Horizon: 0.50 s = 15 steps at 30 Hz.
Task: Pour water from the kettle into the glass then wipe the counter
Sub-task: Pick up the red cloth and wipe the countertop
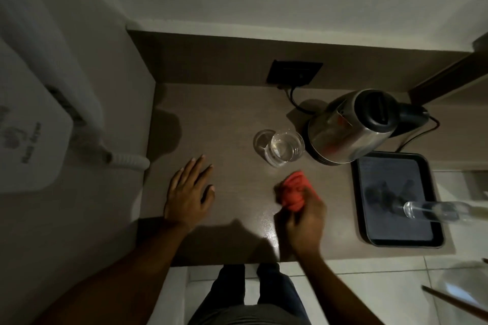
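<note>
A steel kettle (pixel 351 129) with a black lid stands on its base at the back right of the brown counter (pixel 232 119). Just left of it stands a clear glass (pixel 284 150) with water in it. My right hand (pixel 306 219) is closed around a bunched red cloth (pixel 295 190), which presses on the counter in front of the glass. My left hand (pixel 188 190) lies flat on the counter at the left, fingers spread, holding nothing.
A black tray (pixel 369 235) sits at the counter's right end with a clear bottle (pixel 433 210) lying over it. A black wall socket (pixel 294 72) with the kettle's cord is at the back. A white appliance (pixel 29 140) hangs on the left wall.
</note>
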Each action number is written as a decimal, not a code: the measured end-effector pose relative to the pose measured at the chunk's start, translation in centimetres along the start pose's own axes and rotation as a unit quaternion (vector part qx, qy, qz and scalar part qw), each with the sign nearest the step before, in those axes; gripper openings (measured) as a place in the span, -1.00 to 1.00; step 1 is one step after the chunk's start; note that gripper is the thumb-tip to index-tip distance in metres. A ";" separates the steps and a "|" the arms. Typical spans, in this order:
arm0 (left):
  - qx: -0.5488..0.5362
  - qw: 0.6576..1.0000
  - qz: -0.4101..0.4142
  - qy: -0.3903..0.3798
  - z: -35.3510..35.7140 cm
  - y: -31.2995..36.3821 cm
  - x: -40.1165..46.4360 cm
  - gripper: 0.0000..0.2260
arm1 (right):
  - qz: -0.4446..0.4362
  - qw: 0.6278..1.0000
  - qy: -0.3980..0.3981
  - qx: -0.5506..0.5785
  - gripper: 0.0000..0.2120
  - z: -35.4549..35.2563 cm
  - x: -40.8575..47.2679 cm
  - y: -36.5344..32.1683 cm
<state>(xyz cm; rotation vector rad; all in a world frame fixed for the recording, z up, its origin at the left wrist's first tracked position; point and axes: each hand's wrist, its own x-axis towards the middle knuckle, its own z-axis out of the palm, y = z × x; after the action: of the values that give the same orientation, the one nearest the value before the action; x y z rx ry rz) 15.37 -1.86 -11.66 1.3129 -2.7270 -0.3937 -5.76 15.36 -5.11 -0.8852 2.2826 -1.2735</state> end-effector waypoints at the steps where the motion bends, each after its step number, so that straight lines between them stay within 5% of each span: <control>1: 0.002 1.000 0.002 0.003 0.0 0.0 0.0 -0.54 | -0.029 0.997 -0.060 0.030 -0.66 1.4 -0.8 -1.0; 4: 0.006 1.000 0.004 0.014 0.0 0.1 0.0 -0.54 | -0.043 0.966 -0.220 0.130 -0.77 4.7 -3.2 -2.5; 6: -0.008 1.000 0.002 0.013 0.0 0.2 0.0 -0.54 | 0.006 0.962 -0.251 0.109 -0.84 4.8 -4.6 -2.6; 10: -0.010 1.000 -0.005 0.000 0.3 -0.1 0.0 -0.54 | 0.093 0.991 -0.071 0.061 -0.78 5.0 -1.7 -3.0; 12: -0.007 1.000 -0.005 -0.005 0.5 -0.3 -0.1 -0.54 | 0.050 0.997 -0.062 -0.008 -0.74 5.6 0.3 -3.7; 15: -0.015 1.000 -0.005 -0.002 0.6 -0.3 0.0 -0.55 | -0.040 0.963 -0.233 -0.129 -0.70 6.2 0.2 -3.1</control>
<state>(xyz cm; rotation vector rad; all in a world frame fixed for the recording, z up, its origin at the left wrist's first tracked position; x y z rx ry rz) 15.48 -1.92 -12.27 1.3216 -2.7077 -0.4380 -1.15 10.21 -5.70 -1.2297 2.0665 -0.7002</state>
